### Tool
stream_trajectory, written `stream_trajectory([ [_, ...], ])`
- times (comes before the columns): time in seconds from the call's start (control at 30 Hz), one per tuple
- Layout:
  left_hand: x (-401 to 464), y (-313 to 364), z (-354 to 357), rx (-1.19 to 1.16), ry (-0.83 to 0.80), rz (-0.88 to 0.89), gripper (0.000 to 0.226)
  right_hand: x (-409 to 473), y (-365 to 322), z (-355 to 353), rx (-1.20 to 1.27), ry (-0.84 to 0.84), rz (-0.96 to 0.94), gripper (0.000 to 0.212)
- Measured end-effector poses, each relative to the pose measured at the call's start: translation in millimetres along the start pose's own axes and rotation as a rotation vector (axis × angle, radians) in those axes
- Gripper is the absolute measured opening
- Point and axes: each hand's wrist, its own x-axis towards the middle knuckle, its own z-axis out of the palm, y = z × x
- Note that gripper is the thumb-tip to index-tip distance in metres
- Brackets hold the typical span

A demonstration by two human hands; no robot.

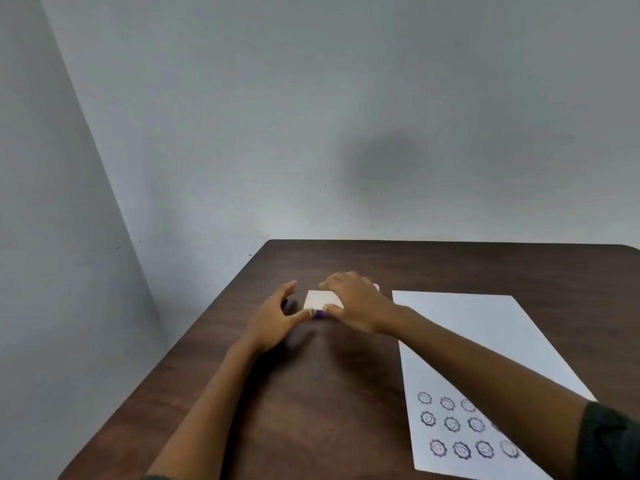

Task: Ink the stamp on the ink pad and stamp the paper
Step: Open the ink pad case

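Note:
A small flat box with a pale lid and purple sides, the ink pad [320, 300], lies on the dark wooden table [329, 393], left of the paper. My right hand [360, 303] lies over its right part, fingers on the far edge and thumb on the near edge. My left hand [277, 315] is at its left side, thumb touching the near left corner, fingers spread apart. The white paper [478, 341] lies to the right, with several round smiling-face stamp marks [452, 424] in rows near its front. No stamp can be seen.
The table stands in a corner between grey walls; its left edge [166, 355] runs diagonally and its far edge meets the wall. My right forearm crosses over the paper's front right part.

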Motion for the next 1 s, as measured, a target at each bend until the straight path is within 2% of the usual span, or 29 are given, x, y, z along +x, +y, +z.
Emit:
stream_trajectory([
  [0.17,3,-4,-8,0.168,-0.056,0.042,0.093,10,1,21,0.002,-0.146,0.110,0.052],
  [0.47,-1,6,-14,0.258,-0.179,-0.017,0.100,12,6,27,0.020,-0.091,0.103,0.051],
  [0.77,-19,22,-29,0.393,-0.503,-0.067,0.120,-21,-12,24,0.036,-0.119,0.000,0.053],
  [0.87,-22,27,-34,0.394,-0.560,-0.065,0.119,-35,-17,24,0.051,-0.123,-0.044,0.053],
  [1.0,-23,28,-36,0.410,-0.582,-0.046,0.105,-48,-21,26,0.059,-0.100,-0.068,0.053],
])
